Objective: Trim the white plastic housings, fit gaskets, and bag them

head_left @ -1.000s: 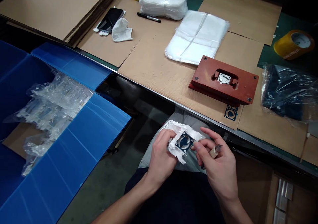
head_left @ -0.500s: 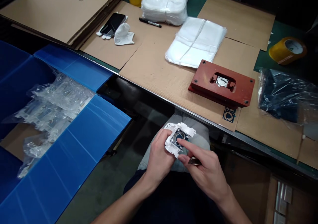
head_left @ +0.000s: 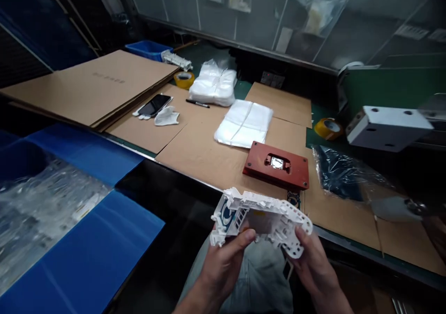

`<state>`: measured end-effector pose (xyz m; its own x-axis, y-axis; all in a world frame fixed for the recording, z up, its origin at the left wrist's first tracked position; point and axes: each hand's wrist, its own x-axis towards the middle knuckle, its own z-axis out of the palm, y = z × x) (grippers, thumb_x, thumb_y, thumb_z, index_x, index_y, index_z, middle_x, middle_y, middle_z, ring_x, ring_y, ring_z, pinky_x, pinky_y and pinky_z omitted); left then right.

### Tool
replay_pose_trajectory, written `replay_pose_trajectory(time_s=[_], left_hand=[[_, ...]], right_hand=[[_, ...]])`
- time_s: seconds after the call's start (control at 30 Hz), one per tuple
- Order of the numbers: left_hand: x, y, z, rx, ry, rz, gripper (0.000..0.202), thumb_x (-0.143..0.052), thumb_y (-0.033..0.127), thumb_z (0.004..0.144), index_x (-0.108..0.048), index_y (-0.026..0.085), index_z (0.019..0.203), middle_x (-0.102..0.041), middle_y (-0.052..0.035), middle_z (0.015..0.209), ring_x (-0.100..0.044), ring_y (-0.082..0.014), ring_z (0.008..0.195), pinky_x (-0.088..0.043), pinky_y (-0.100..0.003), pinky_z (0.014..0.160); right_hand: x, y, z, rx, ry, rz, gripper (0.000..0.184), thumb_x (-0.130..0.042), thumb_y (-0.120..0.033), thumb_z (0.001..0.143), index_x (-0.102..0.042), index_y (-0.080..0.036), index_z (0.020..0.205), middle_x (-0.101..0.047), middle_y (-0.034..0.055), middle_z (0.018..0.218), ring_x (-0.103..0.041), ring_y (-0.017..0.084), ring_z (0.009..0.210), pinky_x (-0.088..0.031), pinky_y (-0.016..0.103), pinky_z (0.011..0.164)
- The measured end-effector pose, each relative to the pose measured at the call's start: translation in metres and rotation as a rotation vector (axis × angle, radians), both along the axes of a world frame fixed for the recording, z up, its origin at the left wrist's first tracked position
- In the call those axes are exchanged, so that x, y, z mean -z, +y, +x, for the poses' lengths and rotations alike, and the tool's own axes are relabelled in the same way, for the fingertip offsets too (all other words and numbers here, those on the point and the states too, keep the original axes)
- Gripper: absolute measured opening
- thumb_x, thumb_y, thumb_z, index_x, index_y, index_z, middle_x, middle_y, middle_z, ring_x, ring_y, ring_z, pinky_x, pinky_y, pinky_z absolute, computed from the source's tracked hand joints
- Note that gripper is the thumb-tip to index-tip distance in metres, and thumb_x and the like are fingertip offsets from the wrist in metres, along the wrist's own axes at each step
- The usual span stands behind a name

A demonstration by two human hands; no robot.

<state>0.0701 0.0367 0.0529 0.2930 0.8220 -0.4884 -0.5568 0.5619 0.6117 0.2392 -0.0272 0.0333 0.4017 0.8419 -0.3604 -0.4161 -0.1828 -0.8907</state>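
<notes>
A white plastic frame with many clips and holes is held level over my lap, between both hands. My left hand grips its near left side, thumb on top. At the frame's left end sits a dark blue square piece with a ring-shaped cutout. My right hand closes on the frame's perforated right end. Below that hand pokes a small dark-and-light item, too blurred to name. Beyond the frame, a red fixture block lies on the table with a silvery insert in its recess.
Cardboard sheets cover the table. On it lie stacked white bags, a phone, a glove, a marker, yellow tape and a plastic-wrapped blue bundle. A blue box with bagged parts stands left.
The white frame has been turned and raised, now showing its long side. My right index finger has left the blue piece, and that hand has moved to the frame's right end. The view has tilted up.
</notes>
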Motion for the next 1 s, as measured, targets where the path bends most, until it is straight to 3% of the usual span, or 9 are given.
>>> replay_pose_trajectory(time_s=[0.07,0.13,0.23,0.3,0.43,0.6,0.83,0.9,1.0], left_hand=[[-0.001,0.007,0.018,0.091,-0.120,0.034,0.051,-0.089,0.021,0.059,-0.066,0.024,0.105,-0.071,-0.0029,0.106,-0.065,-0.0250,0.111,-0.045,-0.042,0.108],[-0.001,0.011,0.030,0.188,-0.166,0.034,0.059,-0.088,0.017,0.061,-0.064,0.026,0.114,-0.068,-0.0047,0.119,-0.060,-0.0262,0.124,-0.039,-0.042,0.114],[0.010,0.008,0.031,0.282,-0.104,-0.035,0.066,-0.085,0.020,0.068,-0.057,0.026,0.127,-0.066,-0.0083,0.125,-0.059,-0.0262,0.126,-0.038,-0.041,0.113],[0.023,0.002,0.019,0.296,-0.036,-0.041,0.065,-0.084,0.027,0.072,-0.055,0.024,0.129,-0.067,-0.0119,0.124,-0.063,-0.0279,0.120,-0.040,-0.042,0.109],[0.056,-0.009,-0.018,0.253,0.093,-0.053,0.067,-0.089,0.039,0.064,-0.060,0.020,0.121,-0.071,-0.0155,0.115,-0.069,-0.0317,0.109,-0.047,-0.040,0.098],[0.082,-0.009,-0.053,0.217,0.207,-0.078,0.068,-0.091,0.045,0.060,-0.063,0.017,0.115,-0.074,-0.0160,0.104,-0.070,-0.0314,0.099,-0.049,-0.040,0.090],[0.077,0.000,-0.057,0.220,0.247,0.017,0.065,-0.089,0.047,0.062,-0.064,0.015,0.112,-0.075,-0.0150,0.099,-0.071,-0.0305,0.095,-0.050,-0.041,0.090],[0.075,0.001,-0.056,0.215,0.249,0.031,0.064,-0.089,0.047,0.062,-0.064,0.015,0.111,-0.076,-0.0148,0.098,-0.071,-0.0301,0.094,-0.050,-0.041,0.090],[0.076,0.003,-0.058,0.214,0.258,0.031,0.061,-0.088,0.047,0.062,-0.066,0.015,0.110,-0.076,-0.0147,0.098,-0.071,-0.0300,0.093,-0.051,-0.041,0.088]], right_hand=[[-0.018,0.013,0.020,0.084,0.035,0.043,0.042,-0.075,-0.044,0.083,-0.069,-0.025,0.120,-0.073,0.0035,0.087,-0.050,0.009,0.046,-0.034,0.018,0.035],[-0.040,0.030,0.048,0.170,-0.059,0.081,0.052,-0.084,-0.038,0.074,-0.069,-0.024,0.122,-0.074,0.0044,0.098,-0.056,0.010,0.054,-0.039,0.017,0.037],[-0.070,0.059,0.097,0.315,-0.436,0.176,0.071,-0.092,-0.035,0.064,-0.067,-0.023,0.129,-0.073,0.0062,0.112,-0.069,0.018,0.085,-0.058,0.024,0.067],[-0.083,0.076,0.126,0.275,-0.731,0.193,0.076,-0.092,-0.037,0.064,-0.065,-0.024,0.133,-0.071,0.0077,0.121,-0.068,0.024,0.103,-0.056,0.034,0.091],[-0.095,0.101,0.159,0.092,-1.129,0.178,0.073,-0.085,-0.049,0.071,-0.062,-0.026,0.137,-0.065,0.0090,0.134,-0.060,0.033,0.123,-0.047,0.047,0.106],[-0.119,0.128,0.152,-0.245,-1.494,0.100,0.075,-0.074,-0.061,0.078,-0.058,-0.024,0.142,-0.062,0.0119,0.136,-0.059,0.036,0.123,-0.048,0.048,0.105],[-0.156,0.164,0.121,-0.729,-1.644,-0.001,0.102,-0.071,-0.074,0.071,-0.040,-0.024,0.154,-0.046,0.0145,0.149,-0.050,0.036,0.132,-0.045,0.047,0.108],[-0.165,0.167,0.118,-0.838,-1.631,0.035,0.101,-0.072,-0.073,0.071,-0.040,-0.025,0.155,-0.043,0.0127,0.153,-0.046,0.037,0.135,-0.043,0.045,0.110],[-0.171,0.171,0.117,-0.954,-1.603,0.046,0.093,-0.070,-0.071,0.075,-0.046,-0.024,0.151,-0.050,0.0117,0.148,-0.052,0.036,0.130,-0.046,0.042,0.105]])
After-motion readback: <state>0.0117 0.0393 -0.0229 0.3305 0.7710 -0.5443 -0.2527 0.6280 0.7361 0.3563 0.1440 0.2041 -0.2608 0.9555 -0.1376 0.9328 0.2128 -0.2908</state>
